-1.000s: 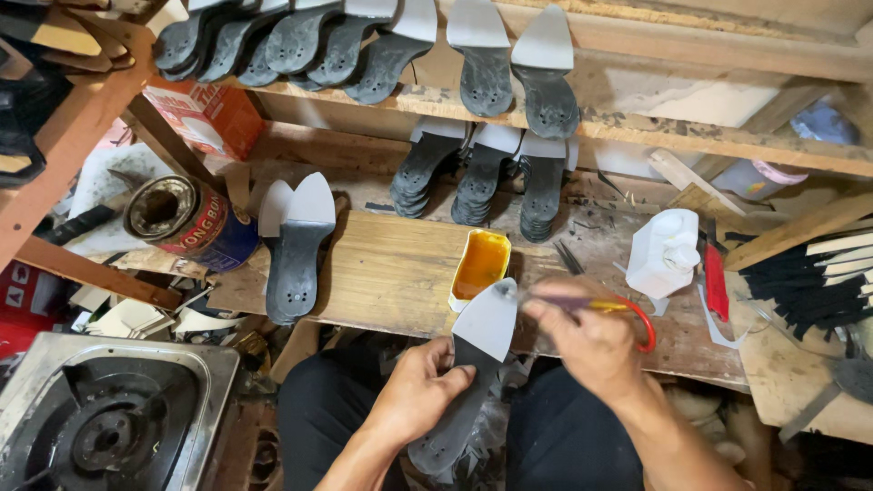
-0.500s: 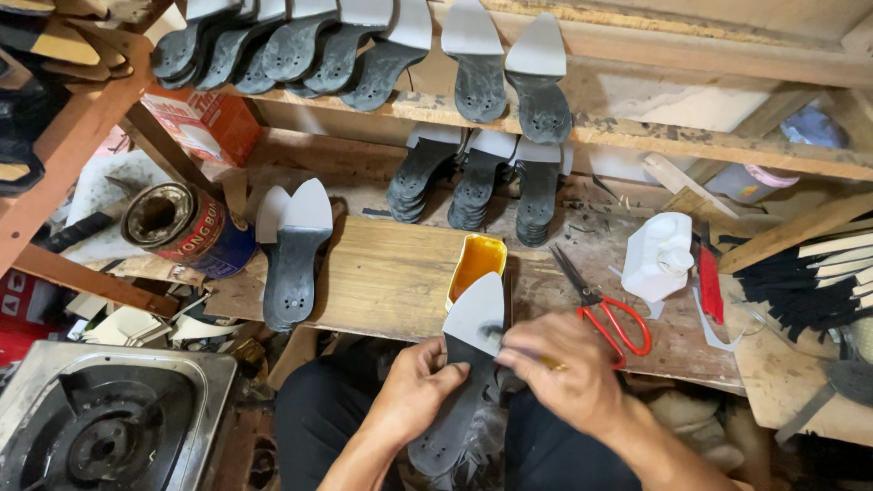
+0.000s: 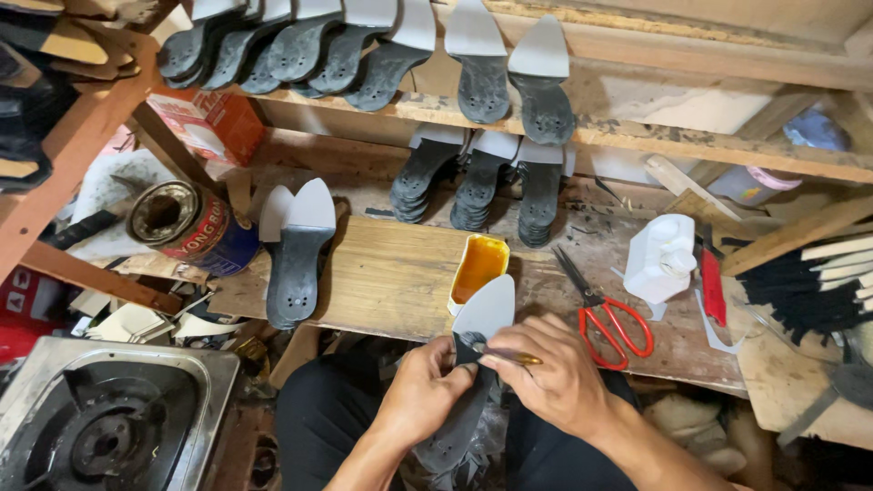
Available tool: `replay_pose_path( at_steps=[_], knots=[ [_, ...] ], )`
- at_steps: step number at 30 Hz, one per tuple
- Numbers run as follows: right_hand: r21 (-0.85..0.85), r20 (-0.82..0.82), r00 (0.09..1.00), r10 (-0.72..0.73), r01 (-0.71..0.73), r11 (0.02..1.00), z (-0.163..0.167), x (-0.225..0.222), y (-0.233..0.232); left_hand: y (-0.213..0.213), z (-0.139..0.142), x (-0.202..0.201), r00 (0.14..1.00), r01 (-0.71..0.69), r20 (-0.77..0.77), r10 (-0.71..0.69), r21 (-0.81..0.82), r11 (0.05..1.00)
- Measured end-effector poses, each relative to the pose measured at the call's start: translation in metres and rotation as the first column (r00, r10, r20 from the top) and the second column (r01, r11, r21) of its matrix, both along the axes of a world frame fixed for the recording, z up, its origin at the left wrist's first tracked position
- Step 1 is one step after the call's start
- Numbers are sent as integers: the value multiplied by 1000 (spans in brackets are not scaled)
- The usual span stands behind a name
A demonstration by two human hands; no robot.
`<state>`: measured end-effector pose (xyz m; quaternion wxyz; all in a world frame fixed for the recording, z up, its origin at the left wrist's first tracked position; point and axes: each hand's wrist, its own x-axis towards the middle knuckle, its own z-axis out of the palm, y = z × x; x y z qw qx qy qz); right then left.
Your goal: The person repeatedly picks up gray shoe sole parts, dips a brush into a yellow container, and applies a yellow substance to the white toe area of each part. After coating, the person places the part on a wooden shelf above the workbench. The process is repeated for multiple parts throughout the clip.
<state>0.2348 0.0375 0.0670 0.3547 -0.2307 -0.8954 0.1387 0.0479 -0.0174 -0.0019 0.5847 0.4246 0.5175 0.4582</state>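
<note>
Hands meet over the lap, both closed on work: the left hand (image 3: 426, 386) grips a shoe insole (image 3: 468, 364) by its narrow waist, fingers (image 3: 446, 359) curled around its edge, while the right hand (image 3: 559, 377) pinches a thin brush (image 3: 509, 356) with a yellowish handle, its dark tip touching the insole just beyond the left fingertips. The insole is two-toned: a pale grey, pointed forepart rising above the fingers, and a black, ribbed rear part running down below them toward the knees. Just past the forepart, on the wooden surface (image 3: 382, 273), stands an open cream container (image 3: 477, 271) holding amber glue. Right of the right hand's fingers lie red-handled scissors (image 3: 605, 314), and farther right a white plastic bottle (image 3: 662, 259). Well left of the left hand a matching insole pair (image 3: 298, 250) lies flat beside a round tin (image 3: 186, 225). More insoles (image 3: 482, 177) lean in rows on the shelves beyond.
</note>
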Motion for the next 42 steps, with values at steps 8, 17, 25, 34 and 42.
replay_pose_path(
  at_steps=[8,17,25,34,42],
  knots=[
    [-260,43,982,-185,190,947,-24,48,3,7,-11,-13,947,-110,292,135,-98,989],
    [-731,-368,868,-334,-47,681,-66,22,-31,19,-4,4,846,-242,498,189,44,969],
    [-715,-423,807,-413,-18,699,-7,15,-11,33,-13,-12,954,-202,251,166,125,971],
    [-387,-597,739,-312,74,919,80,56,116,68,-52,-65,825,-343,-362,435,290,893],
    [-459,-509,743,-434,192,868,78,64,252,67,-62,-61,699,-351,-475,535,423,835]
  ],
)
